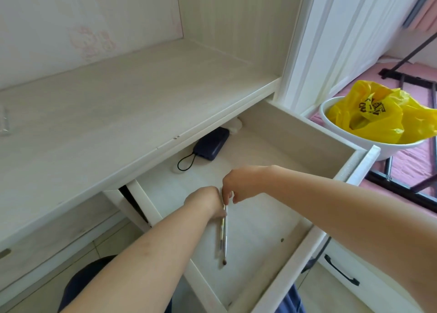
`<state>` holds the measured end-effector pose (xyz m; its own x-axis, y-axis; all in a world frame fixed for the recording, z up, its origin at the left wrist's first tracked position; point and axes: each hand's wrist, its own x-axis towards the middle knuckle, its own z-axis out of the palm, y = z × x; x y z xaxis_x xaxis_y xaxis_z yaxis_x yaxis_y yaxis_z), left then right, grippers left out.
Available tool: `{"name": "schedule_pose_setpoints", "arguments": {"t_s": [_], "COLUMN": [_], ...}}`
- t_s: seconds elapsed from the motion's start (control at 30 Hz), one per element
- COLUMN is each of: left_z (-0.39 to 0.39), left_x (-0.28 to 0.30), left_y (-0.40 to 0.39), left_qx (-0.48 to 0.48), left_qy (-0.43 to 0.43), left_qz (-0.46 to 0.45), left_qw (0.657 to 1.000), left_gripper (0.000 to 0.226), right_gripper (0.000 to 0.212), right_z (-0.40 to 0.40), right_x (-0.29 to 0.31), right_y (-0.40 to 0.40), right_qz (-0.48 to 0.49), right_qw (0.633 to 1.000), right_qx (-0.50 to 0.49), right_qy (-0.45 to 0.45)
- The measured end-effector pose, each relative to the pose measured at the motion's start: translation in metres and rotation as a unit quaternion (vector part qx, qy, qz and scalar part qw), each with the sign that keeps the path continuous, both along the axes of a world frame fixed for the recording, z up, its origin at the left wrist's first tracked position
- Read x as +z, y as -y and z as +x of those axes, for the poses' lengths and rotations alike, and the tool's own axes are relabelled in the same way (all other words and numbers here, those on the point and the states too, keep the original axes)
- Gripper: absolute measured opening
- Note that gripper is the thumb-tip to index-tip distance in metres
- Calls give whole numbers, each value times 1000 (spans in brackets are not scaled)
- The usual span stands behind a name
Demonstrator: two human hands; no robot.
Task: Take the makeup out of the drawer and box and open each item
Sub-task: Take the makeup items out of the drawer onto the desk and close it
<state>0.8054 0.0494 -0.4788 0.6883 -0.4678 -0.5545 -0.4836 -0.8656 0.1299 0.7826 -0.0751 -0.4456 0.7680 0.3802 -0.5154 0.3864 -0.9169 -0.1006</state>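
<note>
Matt pale wood-grain drawer (295, 133), glossy plastic bag (378, 114)

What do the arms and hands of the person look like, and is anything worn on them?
Both forearms are bare, with no sleeves in view. The left hand and right hand show no gloves, watch or bracelet. Whether any ring is worn cannot be told, since the fingers are mostly hidden.

2 brushes (223, 237) in drawer (272, 218) mid, power bank (211, 143) behind, bowl (387, 147) right of drawer
</note>
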Motion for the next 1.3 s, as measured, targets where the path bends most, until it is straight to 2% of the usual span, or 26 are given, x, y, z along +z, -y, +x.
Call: {"name": "schedule_pose_setpoints", "arguments": {"t_s": [0.13, 0.27, 0.37, 0.53, 0.7, 0.8, 0.9, 1.03, 1.13, 1.2, 1.3], "left_z": [1, 7, 14, 17, 18, 18, 18, 18, 17, 17, 15], "left_x": [-4, 2, 3, 7, 5, 6, 6, 8, 10, 13, 19], "left_y": [-1, -7, -10, -13, -15, -15, -16, -16, -16, -16, -14], "left_qx": [19, 29, 41, 65, 84, 86, 97, 110, 119, 131, 168], "left_qy": [-2, 4, 10, 9, 18, 27, 25, 14, 6, -9, -57], "left_qz": [0, 11, 30, 46, 32, 14, -5, -32, -71, -106, -187], "left_qw": [1000, 1000, 999, 997, 996, 996, 995, 993, 990, 986, 966], "left_gripper": [30, 26, 10, 25, 24, 9, 7, 7, 7, 11, 19], "right_gripper": [33, 31, 27, 20, 17, 17, 19, 23, 28, 25, 17], "right_z": [3, 2, 1, 1, -3, -4, -4, -5, -9, -14, -26], "right_x": [-7, -12, -16, -19, -18, -21, -22, -17, -7, 2, 14], "right_y": [-3, -5, -5, -6, -4, 0, 3, 10, 22, 30, 39], "right_qz": [7, 1, -8, -77, -130, -160, -177, -170, -140, -97, 18], "right_qw": [1000, 1000, 999, 990, 970, 957, 950, 959, 975, 987, 992], "right_qx": [3, 18, 39, 122, 202, 235, 246, 211, 149, 79, -54], "right_qy": [-4, -8, -7, -2, 35, 63, 72, 80, 89, 98, 110]}}
